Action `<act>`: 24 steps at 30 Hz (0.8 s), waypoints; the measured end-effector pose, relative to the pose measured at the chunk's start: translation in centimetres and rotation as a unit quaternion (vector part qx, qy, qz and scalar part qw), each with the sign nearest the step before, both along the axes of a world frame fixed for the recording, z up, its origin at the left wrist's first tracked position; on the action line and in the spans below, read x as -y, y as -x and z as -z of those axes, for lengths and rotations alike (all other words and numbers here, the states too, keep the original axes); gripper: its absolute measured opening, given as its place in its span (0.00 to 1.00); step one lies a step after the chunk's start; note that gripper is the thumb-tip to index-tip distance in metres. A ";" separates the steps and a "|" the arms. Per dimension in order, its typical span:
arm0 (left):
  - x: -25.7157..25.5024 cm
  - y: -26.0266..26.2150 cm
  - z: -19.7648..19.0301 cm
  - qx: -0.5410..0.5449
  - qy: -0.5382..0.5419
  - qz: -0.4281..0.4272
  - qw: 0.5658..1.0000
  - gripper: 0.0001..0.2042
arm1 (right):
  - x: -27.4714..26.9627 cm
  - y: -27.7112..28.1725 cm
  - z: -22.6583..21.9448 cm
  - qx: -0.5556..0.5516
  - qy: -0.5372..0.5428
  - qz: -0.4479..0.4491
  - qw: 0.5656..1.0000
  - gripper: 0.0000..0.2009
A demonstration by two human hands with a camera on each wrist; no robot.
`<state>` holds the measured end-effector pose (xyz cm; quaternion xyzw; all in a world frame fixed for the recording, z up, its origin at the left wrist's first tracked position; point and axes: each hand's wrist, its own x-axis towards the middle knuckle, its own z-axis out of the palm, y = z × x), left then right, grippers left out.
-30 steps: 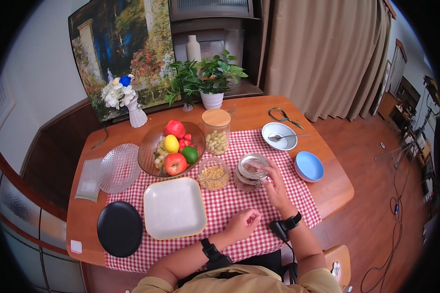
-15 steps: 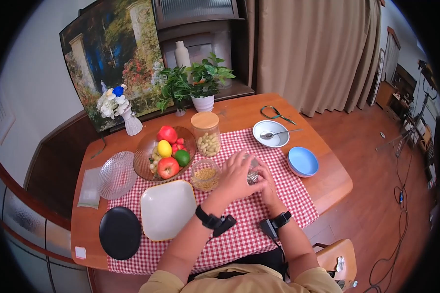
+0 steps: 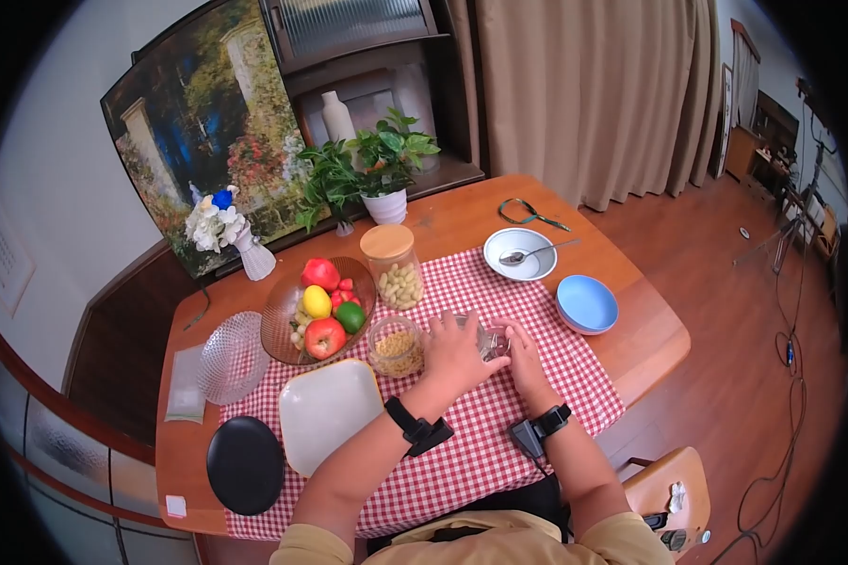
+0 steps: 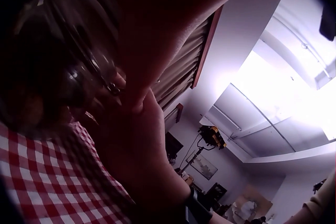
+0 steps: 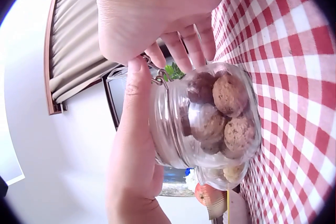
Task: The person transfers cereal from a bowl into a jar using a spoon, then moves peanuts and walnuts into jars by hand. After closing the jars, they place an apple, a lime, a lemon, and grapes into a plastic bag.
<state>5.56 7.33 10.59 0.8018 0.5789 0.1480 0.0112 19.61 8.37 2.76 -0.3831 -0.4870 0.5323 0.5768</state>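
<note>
A clasp-top glass jar (image 3: 489,345) stands on the checked cloth between both hands. In the right wrist view, the jar (image 5: 177,129) holds several round brown pieces. The left hand (image 3: 452,358) curves round its left side, and that hand's thumb (image 5: 135,85) lies against the wire clasp (image 5: 159,77). On the other side the right hand (image 3: 526,362) grips the jar, its fingers (image 5: 181,51) bent by the glass. The left wrist view is dark; the jar (image 4: 68,56) shows beside the right hand (image 4: 131,140). Whether the lid is fastened cannot be told.
Left of the hands are a small glass bowl of yellow bits (image 3: 396,347), a white tray (image 3: 328,410), a fruit bowl (image 3: 275,330) and a black plate (image 3: 245,466). A wooden-lidded jar (image 3: 388,243) stands behind; a white bowl (image 3: 537,267) and blue bowl (image 3: 587,303) are to the right.
The left hand has come up from near the table's front to the jar's left side. The right hand has shifted slightly and stays at the jar. The head view has turned a little.
</note>
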 end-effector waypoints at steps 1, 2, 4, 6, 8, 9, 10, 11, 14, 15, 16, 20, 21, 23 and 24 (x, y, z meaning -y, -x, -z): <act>0.1 0.1 0.1 0.006 -0.001 -0.007 1.000 0.41 | 0.0 -0.3 0.4 0.052 -0.023 -0.003 0.998 0.21; 0.1 0.1 0.1 0.012 -0.003 -0.014 1.000 0.39 | 0.0 -0.3 0.7 0.052 -0.022 -0.003 0.998 0.21; -0.2 0.6 0.7 0.031 -0.009 -0.003 0.999 0.37 | 0.1 -0.3 1.1 -0.039 -0.054 -0.024 0.997 0.19; -0.3 0.7 1.2 0.050 -0.016 0.009 0.999 0.36 | 0.2 -0.3 1.2 0.010 -0.080 -0.008 0.997 0.19; -0.1 0.6 1.6 0.066 -0.053 -0.009 0.996 0.34 | 0.3 -0.3 1.1 0.057 -0.106 0.009 0.993 0.20; 0.0 0.5 1.8 0.065 -0.052 -0.007 0.997 0.34 | 0.3 -0.5 0.9 0.082 -0.096 0.003 0.992 0.19; 0.2 0.3 1.9 0.072 -0.072 -0.021 0.995 0.33 | 0.4 -0.6 0.8 0.107 -0.087 -0.002 0.990 0.18; 0.2 0.2 1.9 0.080 -0.092 -0.034 0.992 0.32 | 0.2 -0.7 1.3 0.107 -0.086 -0.001 0.991 0.18; 0.3 0.1 1.8 0.078 -0.088 -0.039 0.992 0.32 | -0.1 -0.9 1.8 0.076 -0.080 0.009 0.994 0.15; 0.3 0.1 1.8 0.079 -0.087 -0.041 0.992 0.32 | 0.3 -0.8 0.7 0.033 -0.044 0.008 0.998 0.13; 0.3 0.1 1.8 0.078 -0.092 -0.041 0.992 0.32 | 0.6 -0.5 0.1 -0.010 -0.007 0.008 1.000 0.11; 0.3 0.1 1.8 0.071 -0.099 -0.039 0.992 0.32 | 0.8 0.0 -0.2 -0.096 0.069 0.024 0.993 0.08; 0.3 0.1 1.8 0.070 -0.100 -0.040 0.992 0.32 | 0.9 -0.2 -0.8 -0.108 0.105 0.019 0.988 0.08; 0.2 0.2 2.0 0.065 -0.106 -0.033 0.992 0.33 | 0.3 -1.0 -1.5 -0.090 0.145 0.007 0.985 0.07; 0.2 0.1 2.0 0.065 -0.108 -0.035 0.991 0.33 | -0.3 -1.5 -1.4 -0.089 0.144 0.005 0.986 0.07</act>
